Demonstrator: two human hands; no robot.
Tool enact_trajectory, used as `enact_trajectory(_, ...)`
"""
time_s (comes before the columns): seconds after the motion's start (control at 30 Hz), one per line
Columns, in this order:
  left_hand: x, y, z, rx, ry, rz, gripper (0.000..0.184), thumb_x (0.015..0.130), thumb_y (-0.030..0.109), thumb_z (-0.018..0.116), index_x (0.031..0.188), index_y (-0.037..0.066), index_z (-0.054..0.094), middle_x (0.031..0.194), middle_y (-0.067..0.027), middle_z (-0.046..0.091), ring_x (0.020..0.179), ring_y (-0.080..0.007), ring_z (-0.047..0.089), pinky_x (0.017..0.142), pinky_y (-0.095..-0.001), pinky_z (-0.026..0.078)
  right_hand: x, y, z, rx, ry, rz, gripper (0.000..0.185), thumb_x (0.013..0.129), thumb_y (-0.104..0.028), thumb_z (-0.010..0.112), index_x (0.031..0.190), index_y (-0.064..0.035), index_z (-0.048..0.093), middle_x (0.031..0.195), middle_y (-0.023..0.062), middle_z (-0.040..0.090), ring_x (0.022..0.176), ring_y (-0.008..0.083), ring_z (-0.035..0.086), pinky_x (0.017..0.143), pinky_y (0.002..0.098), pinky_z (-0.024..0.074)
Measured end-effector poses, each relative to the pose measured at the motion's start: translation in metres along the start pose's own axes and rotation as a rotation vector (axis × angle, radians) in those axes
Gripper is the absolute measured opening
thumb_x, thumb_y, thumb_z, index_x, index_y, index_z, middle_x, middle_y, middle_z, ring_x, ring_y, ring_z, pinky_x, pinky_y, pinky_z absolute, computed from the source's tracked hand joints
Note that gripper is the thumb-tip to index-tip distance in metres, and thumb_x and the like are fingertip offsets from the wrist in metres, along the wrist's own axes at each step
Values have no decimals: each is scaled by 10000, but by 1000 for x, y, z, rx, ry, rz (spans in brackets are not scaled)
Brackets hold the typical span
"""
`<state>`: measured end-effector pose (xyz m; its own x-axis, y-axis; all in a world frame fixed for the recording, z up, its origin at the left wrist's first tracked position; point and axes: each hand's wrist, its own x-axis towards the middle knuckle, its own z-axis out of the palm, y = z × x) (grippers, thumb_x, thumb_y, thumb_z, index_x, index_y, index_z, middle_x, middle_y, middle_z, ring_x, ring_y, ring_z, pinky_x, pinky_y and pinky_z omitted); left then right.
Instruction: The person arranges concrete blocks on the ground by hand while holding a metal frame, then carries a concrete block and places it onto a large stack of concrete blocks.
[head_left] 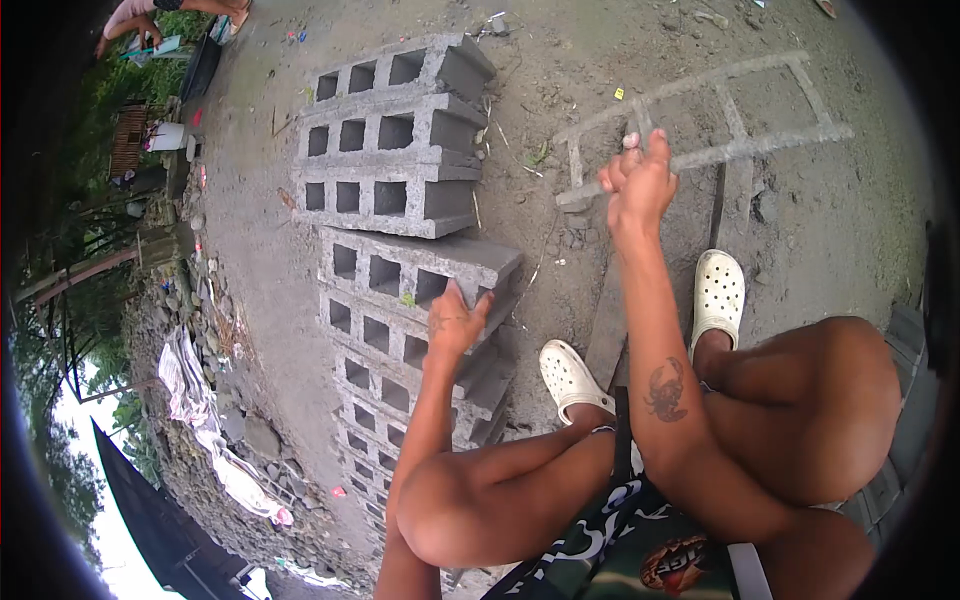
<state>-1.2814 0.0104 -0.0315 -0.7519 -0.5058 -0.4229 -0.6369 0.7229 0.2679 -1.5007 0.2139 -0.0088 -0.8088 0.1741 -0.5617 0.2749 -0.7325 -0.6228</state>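
Note:
My left hand (pixel 458 320) is closed on the end of a grey hollow concrete block (pixel 465 258), the top one of the nearer stack, with fingers at its end hole and the thumb on the outer side. My right hand (pixel 640 190) is closed around a ladder-shaped frame (pixel 735 115), its bars crusted with cement. The frame is over the dirt ground, and the fingers partly hide its bar. Beyond the nearer blocks, another stack of hollow blocks (pixel 440 160) stands close against them, holes facing left.
My feet, in white clogs (pixel 719 290), are beside the blocks, with a plank (pixel 606 330) between them. Stones and rubble (pixel 262 437) line the left side near white cloth sacks (pixel 190 390). Another person (pixel 140 22) bends at the top left, near a white bucket (pixel 165 137).

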Motion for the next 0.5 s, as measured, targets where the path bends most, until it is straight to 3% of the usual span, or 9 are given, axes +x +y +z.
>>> enact_trajectory(0.07, 3, -1, -5, -35, -122, -72, 564, 816, 453, 742, 1027, -59, 630, 956, -270, 686, 931, -418, 669, 825, -434, 514, -1, -19, 20, 97, -23, -27, 398, 1006, -373, 445, 818, -34, 531, 499, -64, 212, 402, 94, 201, 445, 315, 284)
enact_trajectory(0.17, 17, 15, -63, 230, -438, 24, 687, 844, 540, 664, 1162, -65, 589, 940, -286, 679, 979, -441, 645, 873, -473, 500, -9, -42, 48, 175, -87, -43, 403, 1008, -395, 435, 848, -38, 533, 496, -65, 189, 402, 87, 204, 456, 312, 291)
enact_trajectory(0.27, 46, 59, -132, 104, -295, -168, 722, 864, 571, 614, 1264, -28, 566, 1074, -265, 666, 1087, -383, 625, 981, -471, 446, -15, -64, 77, 222, -164, 12, 412, 1007, -413, 436, 862, -37, 527, 489, -61, 186, 405, 89, 187, 468, 301, 284)
enact_trajectory(0.37, 86, 38, -117, 355, 147, 125, 737, 847, 575, 635, 1231, -50, 571, 1160, -228, 637, 1155, -334, 594, 1055, -499, 361, -26, -87, 95, 211, -173, 77, 422, 1006, -423, 438, 859, -37, 525, 486, -61, 181, 409, 91, 181, 471, 292, 277)
enact_trajectory(0.47, 120, 16, -81, 629, 43, 177, 755, 847, 569, 629, 1262, -56, 545, 1282, -224, 576, 1269, -310, 511, 1139, -550, 207, -29, -106, 89, 154, -241, 100, 431, 1008, -429, 437, 838, -42, 523, 489, -61, 176, 415, 91, 188, 470, 287, 272)
enact_trajectory(0.5, 127, 34, -85, 662, -95, 92, 806, 827, 580, 652, 1255, -90, 517, 1249, -236, 602, 1224, -343, 554, 1115, -500, 320, -24, -109, 86, 142, -281, 90, 435, 1009, -431, 436, 829, -45, 522, 490, -62, 174, 417, 91, 192, 469, 287, 271)
